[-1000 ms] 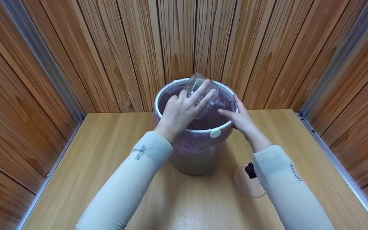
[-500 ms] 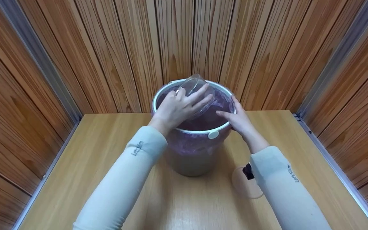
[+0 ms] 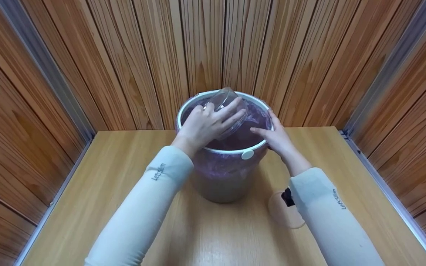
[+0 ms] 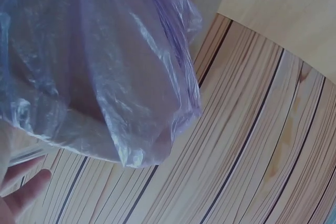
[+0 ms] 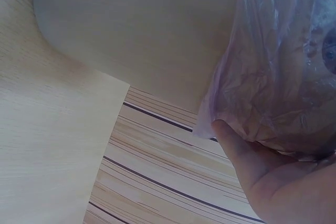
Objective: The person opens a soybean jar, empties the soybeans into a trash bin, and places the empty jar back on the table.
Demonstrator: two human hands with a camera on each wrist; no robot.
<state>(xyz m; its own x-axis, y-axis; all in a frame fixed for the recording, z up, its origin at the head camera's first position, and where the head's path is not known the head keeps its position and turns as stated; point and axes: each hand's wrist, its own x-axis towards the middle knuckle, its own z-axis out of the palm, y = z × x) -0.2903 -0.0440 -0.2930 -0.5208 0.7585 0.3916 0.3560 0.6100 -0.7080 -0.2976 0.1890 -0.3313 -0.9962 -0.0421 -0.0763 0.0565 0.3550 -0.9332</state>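
Observation:
A grey trash can [image 3: 220,188] stands at the middle of the table, lined with a thin purple bag [image 3: 220,165] folded out under its white rim [image 3: 231,152]. Over its mouth, my left hand [image 3: 210,125] grips a clear plastic container [image 3: 222,97], tilted and partly below the rim; the hand covers much of it. My right hand [image 3: 280,137] holds the can's right side, thumb inside the rim and fingers outside. In the left wrist view, bag plastic [image 4: 131,72] fills the upper left above my fingertips [image 4: 32,188]. The right wrist view shows fingers [image 5: 239,153] against the bag.
A round clear disc [image 3: 285,216] lies flat on the wooden table [image 3: 131,159], partly hidden by the right forearm and a black piece [image 3: 287,197] at that wrist. Wood-panelled walls [image 3: 205,48] close off the back and both sides.
Since one second ago, my left hand and the clear container have shifted slightly left over the can. In the last half second both hands are nearly still; the right keeps its hold.

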